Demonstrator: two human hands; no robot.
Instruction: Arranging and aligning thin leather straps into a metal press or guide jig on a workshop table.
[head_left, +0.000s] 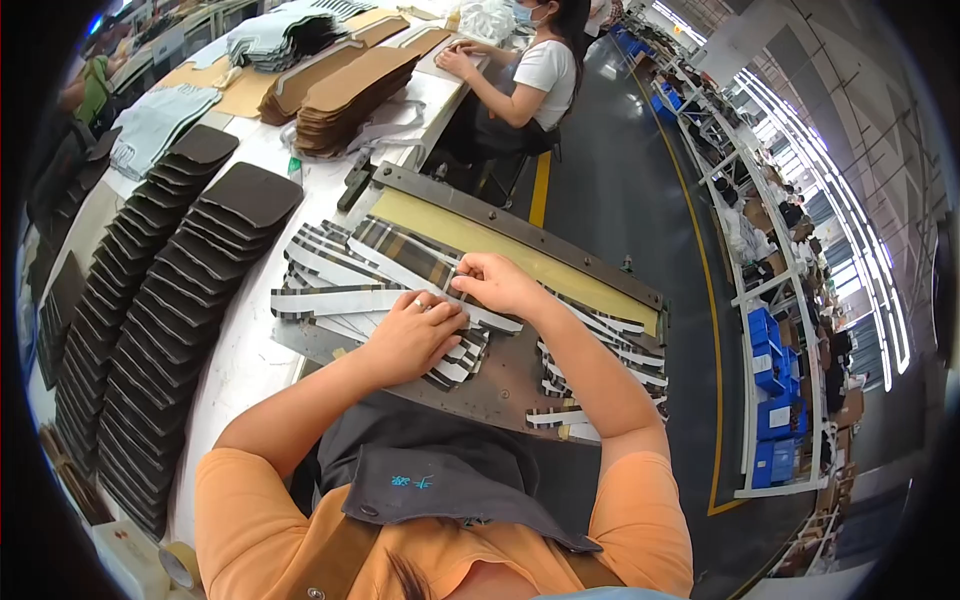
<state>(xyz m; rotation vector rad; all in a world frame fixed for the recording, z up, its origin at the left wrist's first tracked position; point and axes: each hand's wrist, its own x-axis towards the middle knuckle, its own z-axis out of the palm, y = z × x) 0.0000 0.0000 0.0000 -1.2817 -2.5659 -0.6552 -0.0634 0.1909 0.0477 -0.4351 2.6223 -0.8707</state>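
Note:
Dark plaid fabric pieces with white strips along them [335,268] lie overlapping on a metal work plate [490,388] in front of me. My left hand [412,335], with a ring on one finger, rests on these pieces, fingers stretched out and pressing down. Just right of it, my right hand [495,284] has its fingers curled into a pinch at the edge of a plaid fabric piece [405,250]. The fingertips partly hide that edge. More plaid strips [605,345] are spread beyond my right forearm.
A metal bar [540,236] and yellow strip [510,253] border the plate's far side. Tall rows of dark pads [245,200] stand left on the white table, with stacked brown pieces [360,90] behind. A co-worker [535,85] sits ahead. Shelves with blue bins [768,345] line the right.

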